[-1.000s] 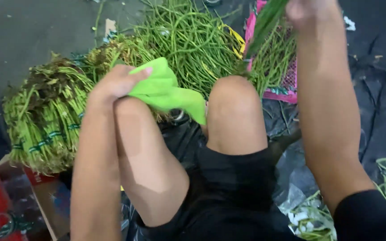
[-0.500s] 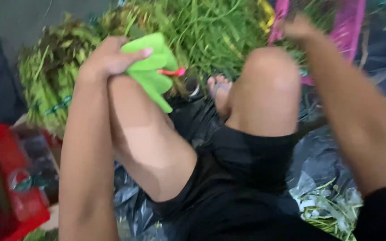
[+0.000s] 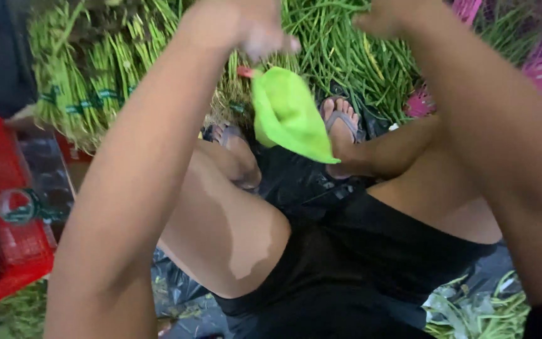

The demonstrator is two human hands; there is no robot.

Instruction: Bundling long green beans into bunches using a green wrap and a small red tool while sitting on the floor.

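Left hand [image 3: 236, 25] up at the top edge, fingers pinched shut on the neck of a bright green pouch [image 3: 290, 116] — it hangs straight down from that grip, long axis slanting toward the sandalled foot [image 3: 340, 125]. Right hand [image 3: 387, 16] sits just beside the pouch's top, curled — closed or not, I cannot tell. Beyond the pouch, heaps of long beans [image 3: 346, 56]; a red crate [image 3: 7, 238] well off to its left, black sheeting below.

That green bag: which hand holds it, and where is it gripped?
The left hand pinches the green bag at its top, by the red tie, so it hangs down. Whether the right hand holds anything cannot be told.
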